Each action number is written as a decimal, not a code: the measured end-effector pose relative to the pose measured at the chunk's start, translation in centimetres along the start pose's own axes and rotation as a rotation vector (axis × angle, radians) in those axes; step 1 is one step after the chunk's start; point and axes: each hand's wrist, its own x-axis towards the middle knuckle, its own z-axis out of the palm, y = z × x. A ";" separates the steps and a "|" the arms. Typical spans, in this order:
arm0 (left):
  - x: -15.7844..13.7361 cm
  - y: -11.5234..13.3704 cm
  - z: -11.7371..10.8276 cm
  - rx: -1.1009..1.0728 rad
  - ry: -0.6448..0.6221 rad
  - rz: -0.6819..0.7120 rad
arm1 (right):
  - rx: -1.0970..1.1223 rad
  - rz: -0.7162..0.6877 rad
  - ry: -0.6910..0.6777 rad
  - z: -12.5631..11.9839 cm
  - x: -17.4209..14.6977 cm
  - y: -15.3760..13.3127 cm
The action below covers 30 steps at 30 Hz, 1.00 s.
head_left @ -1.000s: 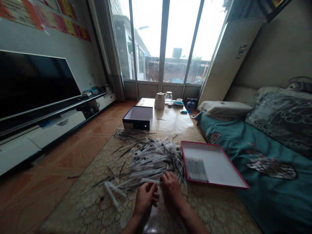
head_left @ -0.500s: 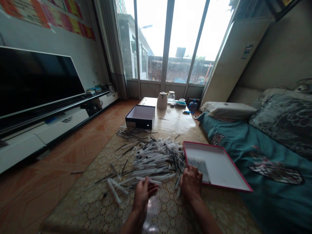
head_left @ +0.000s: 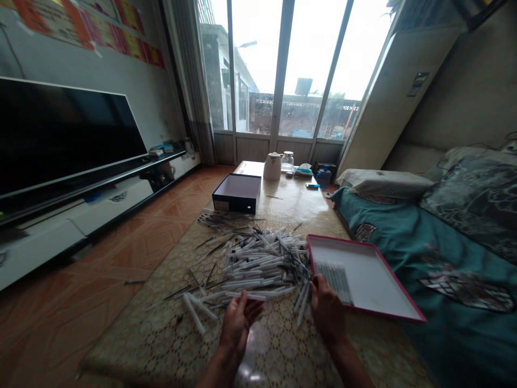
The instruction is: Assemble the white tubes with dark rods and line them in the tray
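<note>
My left hand [head_left: 239, 320] pinches a white pen barrel [head_left: 255, 296] between thumb and fingers, in front of the heap. My right hand [head_left: 326, 308] is closed at the left edge of a shallow red-rimmed box lid [head_left: 374, 277]; what its fingertips hold, if anything, is too small to make out. Inside that lid lies a neat row of slim grey-white pens [head_left: 333, 280]. Between and beyond my hands spreads a heap of white pen barrels [head_left: 258, 267], mixed with thin dark sticks like refills [head_left: 297, 258]. A few loose barrels [head_left: 194, 312] lie left of my left hand.
A dark open box [head_left: 235, 203] stands behind the heap on the patterned tabletop [head_left: 161, 345]. Farther back are a beige kettle [head_left: 272, 167], a glass jar [head_left: 287, 161] and a tissue pack [head_left: 304, 170]. A teal-covered couch [head_left: 388, 226] runs along the right.
My right hand has shifted slightly, uncovering barrels on the table to its left. My left hand keeps its pinch on the barrel. The whole view has swung a little to the left.
</note>
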 end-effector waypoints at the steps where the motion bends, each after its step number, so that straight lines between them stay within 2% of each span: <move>1: 0.0 0.0 0.0 -0.009 -0.003 0.004 | 0.109 -0.023 -0.032 -0.1 -0.2 0.0; 4: -0.1 0.0 0.0 -0.035 -0.011 0.017 | 0.342 -0.125 -0.154 -0.1 -1.2 -0.2; 7: -0.2 0.0 0.1 -0.060 -0.012 0.030 | 0.364 -0.180 -0.233 0.0 -2.1 -0.6; 19: -0.2 0.0 0.1 -0.078 0.009 0.045 | 0.231 -0.222 -0.242 0.7 -3.0 -1.7; 25: -0.2 -0.1 0.1 -0.061 0.002 0.041 | 0.239 -0.227 -0.247 0.4 -3.1 -2.6; 30: -0.4 0.1 0.0 -0.080 -0.008 0.032 | 0.340 -0.204 -0.231 0.8 -2.9 -3.3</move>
